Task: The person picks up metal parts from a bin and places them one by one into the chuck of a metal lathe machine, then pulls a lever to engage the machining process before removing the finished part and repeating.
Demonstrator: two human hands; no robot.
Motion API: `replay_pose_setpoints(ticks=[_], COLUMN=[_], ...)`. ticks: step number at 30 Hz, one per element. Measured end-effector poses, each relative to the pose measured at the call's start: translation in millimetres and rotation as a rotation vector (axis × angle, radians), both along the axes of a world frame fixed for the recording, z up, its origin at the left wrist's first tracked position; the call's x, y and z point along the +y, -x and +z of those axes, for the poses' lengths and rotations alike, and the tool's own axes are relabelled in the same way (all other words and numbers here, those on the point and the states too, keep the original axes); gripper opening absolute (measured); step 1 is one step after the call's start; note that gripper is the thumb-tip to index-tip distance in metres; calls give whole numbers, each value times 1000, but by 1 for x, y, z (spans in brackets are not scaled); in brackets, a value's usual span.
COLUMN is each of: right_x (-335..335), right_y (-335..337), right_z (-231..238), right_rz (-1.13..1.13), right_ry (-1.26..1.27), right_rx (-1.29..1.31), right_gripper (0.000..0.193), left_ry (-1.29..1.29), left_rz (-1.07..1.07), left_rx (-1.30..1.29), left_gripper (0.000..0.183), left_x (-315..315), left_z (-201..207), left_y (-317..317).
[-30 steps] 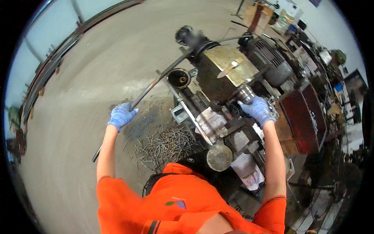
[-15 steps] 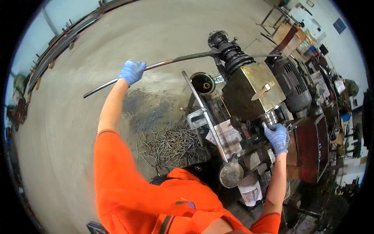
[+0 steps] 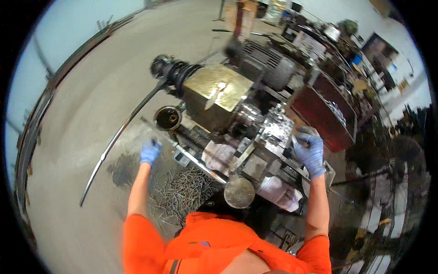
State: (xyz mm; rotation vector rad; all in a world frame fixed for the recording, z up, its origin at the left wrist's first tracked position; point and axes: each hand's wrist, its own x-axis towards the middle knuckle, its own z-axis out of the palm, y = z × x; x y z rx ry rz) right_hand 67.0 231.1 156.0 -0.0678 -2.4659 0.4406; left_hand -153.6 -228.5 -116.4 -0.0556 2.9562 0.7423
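My left hand (image 3: 151, 152), in a blue glove, is near the upper end of a short metal bar (image 3: 197, 161) with a bracket; motion blurs its fingers. Further left, a long bar (image 3: 117, 135) slants down from the black ribbed shaft (image 3: 175, 75) of the machine, away from my hand. My right hand (image 3: 310, 154), also gloved and grey at the fingertips, has curled fingers beside a shiny metal block (image 3: 277, 130). What lies between those fingers, if anything, is hidden. A brass-coloured housing (image 3: 232, 82) carries a flat wooden-looking piece (image 3: 215, 96) on top.
A round cup (image 3: 167, 118) with dark oil stands beside the housing. Cut metal rods (image 3: 189, 194) lie heaped on the floor. A dark red bin (image 3: 326, 112) and a finned motor (image 3: 269, 64) stand beyond. Near my body are a round metal disc (image 3: 239, 192) and a white container (image 3: 279, 192).
My left hand has let go of the long bar and come down nearer the short bar. The long bar slants more steeply. My right hand has left the shiny collar. The whole view has turned.
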Motion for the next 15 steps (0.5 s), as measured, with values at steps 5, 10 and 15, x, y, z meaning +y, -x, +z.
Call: replay_pose_setpoints(ticks=[5,10,15], right_x=[61,107,201], right_y=[-106,-195,-274], right_z=[-29,-74,-126], right_rz=[-311,-603,-757], right_ry=[-43,274,175], right_rx=[-98,-236,-243], right_gripper=[10,16,20], left_ry=[389,630,585], left_rz=[-502,-930,-819], left_rx=[-168,118,160], left_gripper=[27,25,24], left_x=[108,67,65], left_z=[-46,-82,-95], left_y=[-35,32,31])
